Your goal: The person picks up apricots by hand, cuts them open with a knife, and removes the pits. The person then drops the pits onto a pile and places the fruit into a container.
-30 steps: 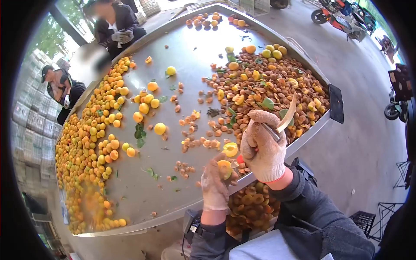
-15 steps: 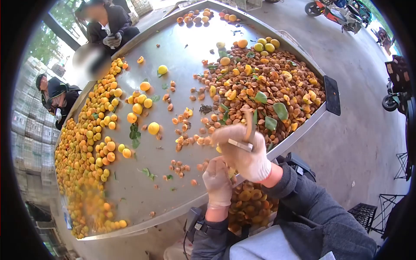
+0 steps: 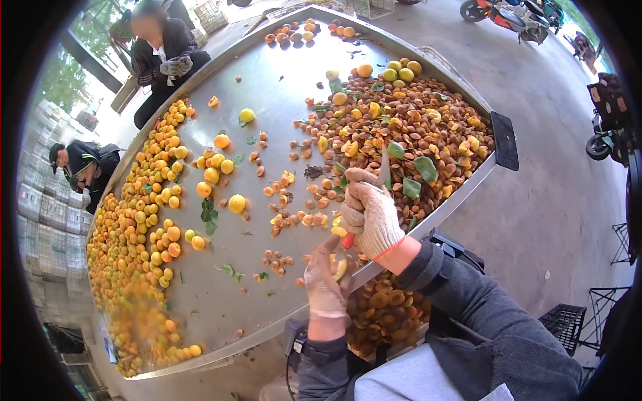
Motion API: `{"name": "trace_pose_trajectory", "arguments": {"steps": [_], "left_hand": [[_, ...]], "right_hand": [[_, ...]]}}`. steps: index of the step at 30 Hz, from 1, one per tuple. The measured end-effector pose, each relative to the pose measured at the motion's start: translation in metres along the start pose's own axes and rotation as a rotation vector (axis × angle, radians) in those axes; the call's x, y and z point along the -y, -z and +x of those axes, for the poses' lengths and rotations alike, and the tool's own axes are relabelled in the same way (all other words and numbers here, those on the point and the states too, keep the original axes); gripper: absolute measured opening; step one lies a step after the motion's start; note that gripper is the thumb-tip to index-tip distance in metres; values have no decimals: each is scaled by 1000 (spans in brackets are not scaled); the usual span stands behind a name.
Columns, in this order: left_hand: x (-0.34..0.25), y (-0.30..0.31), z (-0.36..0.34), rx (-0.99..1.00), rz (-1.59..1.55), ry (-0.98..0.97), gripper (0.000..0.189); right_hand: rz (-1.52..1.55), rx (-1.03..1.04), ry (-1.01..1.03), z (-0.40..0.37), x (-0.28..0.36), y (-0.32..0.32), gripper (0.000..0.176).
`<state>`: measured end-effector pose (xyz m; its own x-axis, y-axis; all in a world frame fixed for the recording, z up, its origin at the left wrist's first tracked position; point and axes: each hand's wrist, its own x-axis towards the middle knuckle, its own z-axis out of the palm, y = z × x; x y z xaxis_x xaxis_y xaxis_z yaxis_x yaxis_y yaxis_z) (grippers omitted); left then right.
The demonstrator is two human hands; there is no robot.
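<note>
Since the earlier frame, in the head view, your right hand [image 3: 376,222] has drawn clear of your left hand [image 3: 325,289], which it overlapped; the view itself has also shifted a little. Your left hand now shows the cut fruit [image 3: 340,269] at its fingers.

The blade could slip on wet flesh and run into your left fingers, because both gloved hands work so near each other and the red handle end [image 3: 348,241] sits just above the cut fruit. The knife [image 3: 386,166] points up and away from you, over the pile of pits [image 3: 428,120], so a careless turn of the wrist could swing its edge towards your own forearm. A loose hold on the left could also let the slippery fruit drop at the rim of the bench [image 3: 281,326].

Your right grip is closed round the knife, fingers curled. A yellow piece [image 3: 339,228] lies right by those fingers; you cannot tell from here whether they touch it. Your left grip is part open, thumb and fingers around the cut fruit, its pale inside showing. The fruit is above the near edge of the bench, beside the cut halves [image 3: 384,309] below that edge. Whole fruit [image 3: 137,227] is heaped along the far left side, well apart from both hands.
</note>
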<state>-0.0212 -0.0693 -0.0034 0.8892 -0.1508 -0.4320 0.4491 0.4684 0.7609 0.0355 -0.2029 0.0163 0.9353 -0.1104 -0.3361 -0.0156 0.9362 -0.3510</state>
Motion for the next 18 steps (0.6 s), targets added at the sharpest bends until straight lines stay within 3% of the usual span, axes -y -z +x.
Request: {"name": "trace_pose_trajectory", "arguments": {"steps": [2, 4, 6, 8, 9, 15, 17, 18], "left_hand": [[1, -13, 0, -212, 160, -67, 29], [4, -12, 0, -201, 151, -125, 30], [3, -15, 0, -191, 143, -186, 31], [-5, -22, -2, -234, -101, -3, 34], [-5, -20, -3, -240, -101, -6, 34], [10, 11, 0, 108, -353, 103, 42], [16, 22, 6, 468, -539, 131, 43], [13, 16, 1, 468, -540, 130, 43]], "right_hand": [[-107, -79, 53, -19, 3, -26, 19], [-313, 81, 212, -32, -1, -31, 19], [-284, 47, 149, -28, 5, -32, 20], [-106, -27, 63, -19, 6, -23, 21], [-100, -31, 41, -17, 6, -21, 22], [15, -50, -40, -3, 5, -4, 27], [-2, -58, -42, -3, 5, -7, 25], [-19, -63, -47, -3, 4, -8, 24]]}}
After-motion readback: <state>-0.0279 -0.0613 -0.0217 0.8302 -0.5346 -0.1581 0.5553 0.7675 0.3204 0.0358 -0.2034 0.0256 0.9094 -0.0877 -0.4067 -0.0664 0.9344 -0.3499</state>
